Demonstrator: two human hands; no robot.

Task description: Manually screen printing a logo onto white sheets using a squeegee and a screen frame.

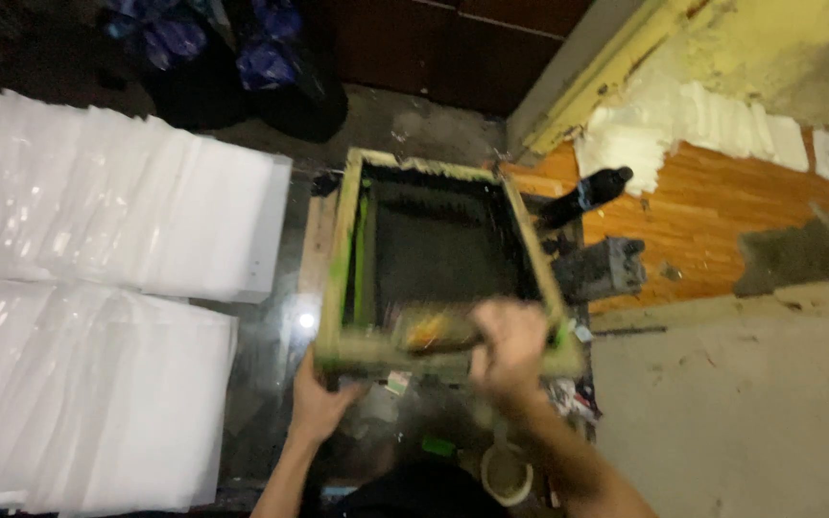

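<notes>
White plastic sheets (98, 288) in overlapping stacks fill the left of the glass table (271, 384). Green-stained wooden screen frame (338, 259) sits mid-table. Left hand (321, 403) grips the frame's near edge, fingers curled under. Right hand (509, 347), blurred, is fisted around something at the frame's near-right corner. Tape roll (508, 475) sits below the right forearm.
</notes>
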